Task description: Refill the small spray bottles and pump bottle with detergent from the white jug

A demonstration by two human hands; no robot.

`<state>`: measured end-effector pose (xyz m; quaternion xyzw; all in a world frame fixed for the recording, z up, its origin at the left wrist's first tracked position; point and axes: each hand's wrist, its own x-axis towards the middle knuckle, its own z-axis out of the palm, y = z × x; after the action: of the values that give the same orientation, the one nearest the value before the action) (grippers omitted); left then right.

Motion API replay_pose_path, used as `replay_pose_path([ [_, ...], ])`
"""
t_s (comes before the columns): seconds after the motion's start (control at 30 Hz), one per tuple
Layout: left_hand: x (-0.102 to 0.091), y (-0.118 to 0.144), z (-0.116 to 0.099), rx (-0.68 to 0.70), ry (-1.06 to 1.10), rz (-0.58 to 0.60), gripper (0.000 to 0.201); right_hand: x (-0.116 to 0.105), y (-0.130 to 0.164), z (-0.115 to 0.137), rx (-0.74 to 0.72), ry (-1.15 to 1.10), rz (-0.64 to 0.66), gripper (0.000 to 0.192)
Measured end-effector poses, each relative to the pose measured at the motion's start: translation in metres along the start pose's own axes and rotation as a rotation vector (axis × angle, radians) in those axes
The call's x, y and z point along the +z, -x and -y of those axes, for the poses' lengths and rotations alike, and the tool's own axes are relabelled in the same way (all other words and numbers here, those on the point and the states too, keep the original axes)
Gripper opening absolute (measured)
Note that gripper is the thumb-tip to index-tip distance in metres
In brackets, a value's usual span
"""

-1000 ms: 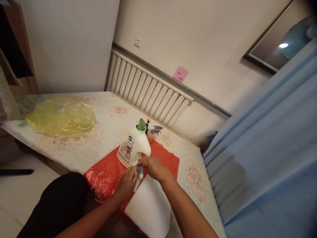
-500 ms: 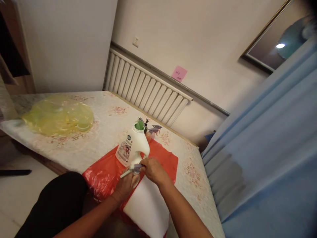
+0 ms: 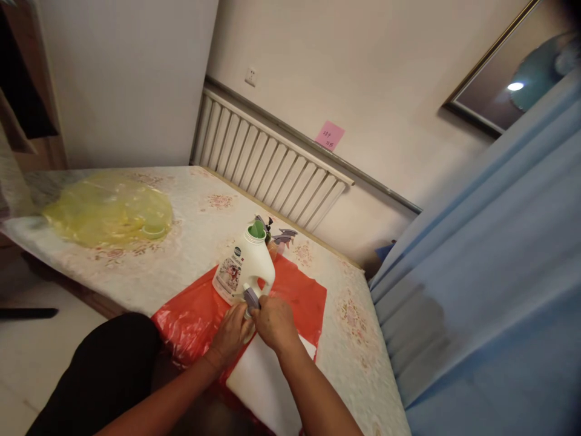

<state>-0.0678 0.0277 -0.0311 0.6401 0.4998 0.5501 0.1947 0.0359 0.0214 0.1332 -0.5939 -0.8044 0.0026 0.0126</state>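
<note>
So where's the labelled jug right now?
Head view: the jug stands just left of centre on red plastic, beyond the left hand and right hand.

Grey sprayer (image 3: 251, 297), cream jug (image 3: 249, 259), red plastic sheet (image 3: 303, 287)

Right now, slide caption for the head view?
Left hand and right hand at a grey spray head, beside an open jug on red plastic.

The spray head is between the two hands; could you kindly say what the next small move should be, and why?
Perhaps a small turn of the spray head with the right hand, since its fingers are at the head while the left hand is just below it; whether it is tight cannot be seen.
</note>
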Motion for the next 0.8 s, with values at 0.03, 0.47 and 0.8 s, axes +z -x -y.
replay_pose_path([
  [0.03, 0.0, -0.001, 0.0, -0.002, 0.003, 0.005, 0.017, 0.001, 0.002, 0.0, 0.01, -0.005, -0.009, 0.024],
  [0.47, -0.009, -0.004, -0.011, -0.033, 0.033, 0.092, 0.018, -0.01, 0.004, -0.036, -0.364, -0.123, -0.174, 0.042],
  [0.8, -0.008, -0.002, -0.007, -0.001, 0.035, 0.053, 0.015, -0.02, -0.012, -0.031, -0.557, -0.001, -0.141, 0.034],
])
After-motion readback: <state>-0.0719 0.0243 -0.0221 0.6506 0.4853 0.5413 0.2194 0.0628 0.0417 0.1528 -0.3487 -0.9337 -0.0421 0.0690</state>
